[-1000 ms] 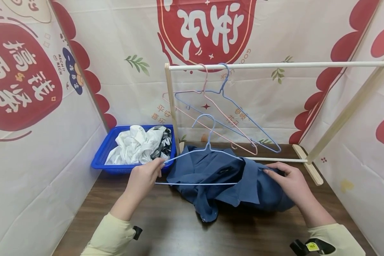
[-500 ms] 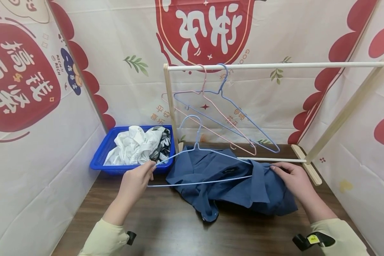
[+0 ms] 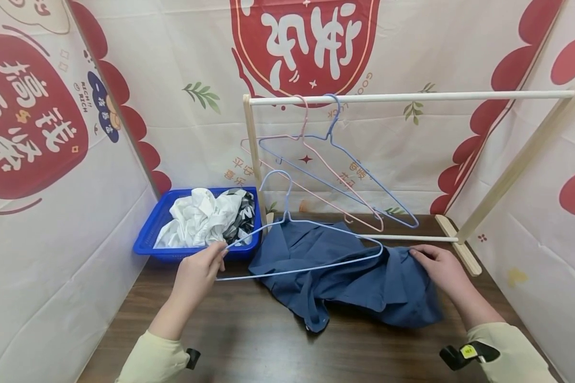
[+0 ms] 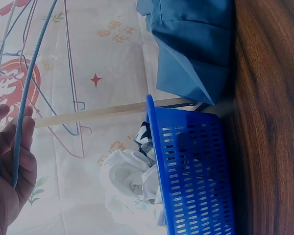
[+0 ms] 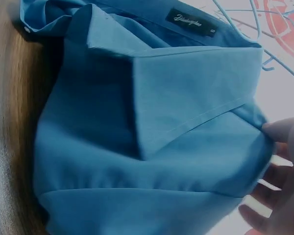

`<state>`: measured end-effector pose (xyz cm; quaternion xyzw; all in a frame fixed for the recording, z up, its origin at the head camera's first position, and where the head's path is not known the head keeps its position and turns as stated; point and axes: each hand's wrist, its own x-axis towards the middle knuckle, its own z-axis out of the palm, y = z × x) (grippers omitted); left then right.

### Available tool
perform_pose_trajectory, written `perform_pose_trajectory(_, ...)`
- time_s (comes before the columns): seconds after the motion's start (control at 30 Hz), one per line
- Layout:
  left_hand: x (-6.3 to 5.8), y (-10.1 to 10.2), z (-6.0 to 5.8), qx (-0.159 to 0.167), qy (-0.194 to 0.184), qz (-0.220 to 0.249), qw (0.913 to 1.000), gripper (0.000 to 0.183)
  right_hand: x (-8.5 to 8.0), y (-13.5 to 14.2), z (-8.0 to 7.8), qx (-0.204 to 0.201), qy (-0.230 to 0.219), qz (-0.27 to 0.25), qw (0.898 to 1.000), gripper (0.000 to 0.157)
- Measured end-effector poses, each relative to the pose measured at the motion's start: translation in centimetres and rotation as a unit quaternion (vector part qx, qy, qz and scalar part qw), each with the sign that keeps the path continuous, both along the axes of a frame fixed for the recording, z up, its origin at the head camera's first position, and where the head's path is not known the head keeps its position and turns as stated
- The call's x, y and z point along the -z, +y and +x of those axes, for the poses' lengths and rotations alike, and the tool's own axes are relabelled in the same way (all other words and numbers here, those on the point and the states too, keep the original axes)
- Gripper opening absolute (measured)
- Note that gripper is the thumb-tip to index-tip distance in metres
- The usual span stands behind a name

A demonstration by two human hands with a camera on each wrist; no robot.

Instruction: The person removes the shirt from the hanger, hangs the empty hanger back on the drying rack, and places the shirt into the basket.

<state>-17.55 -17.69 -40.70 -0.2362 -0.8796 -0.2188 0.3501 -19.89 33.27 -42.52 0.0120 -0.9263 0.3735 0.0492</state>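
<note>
A light blue wire hanger (image 3: 287,272) is held up in front of a crumpled dark blue collared shirt (image 3: 316,244). My left hand (image 3: 198,271) grips the hanger's left end, its fingers curled round the wire in the left wrist view. The hanger's right end shows in full, beside the shirt collar. At the shirt's right side, my right hand (image 3: 441,271) pinches the cloth between thumb and fingers. In the right wrist view the collar (image 5: 196,93) and a dark label (image 5: 191,22) are visible. Much of the shirt lies bunched on the table.
A blue basket (image 3: 146,234) with white and black-and-white cloth stands at the left. Behind the shirt is a wooden rack with a white rail (image 3: 412,97). A pink hanger (image 3: 335,173) and another blue hanger (image 3: 371,174) hang from it.
My left hand has drawn the hanger leftward, and its right end has come out from under the shirt collar. My right hand keeps its pinch on the shirt, slightly farther right.
</note>
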Motion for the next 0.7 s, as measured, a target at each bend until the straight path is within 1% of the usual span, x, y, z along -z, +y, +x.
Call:
perform_pose_trajectory(0.13, 0.1, 0.0, 0.0, 0.002, 0.003, -0.001, 1.0000, 0.005, 0.0, 0.0, 0.3, -0.015, 0.002, 0.011, 1.000, 0.048)
perform_pose_trajectory(0.33, 0.4, 0.3, 0.0, 0.012, 0.009, -0.003, 0.9999, 0.003, -1.1, -1.3, 1.4, -0.038, 0.016, 0.012, 0.999, 0.044)
perform_pose_trajectory(0.53, 0.4, 0.8, -0.1, 0.032, 0.009, -0.004, 0.9994, 0.017, -2.4, -3.0, 2.9, -0.085, 0.025, -0.004, 0.996, 0.038)
perform_pose_trajectory(0.63, 0.3, 1.1, 0.1, 0.038, 0.006, -0.006, 0.9993, 0.014, -2.7, -3.5, 3.4, -0.097, 0.031, -0.003, 0.995, 0.036)
perform_pose_trajectory(0.7, 0.2, 1.4, 0.2, 0.041, 0.003, -0.006, 0.9991, 0.010, -2.8, -3.9, 3.7, -0.104, 0.033, -0.013, 0.994, 0.035)
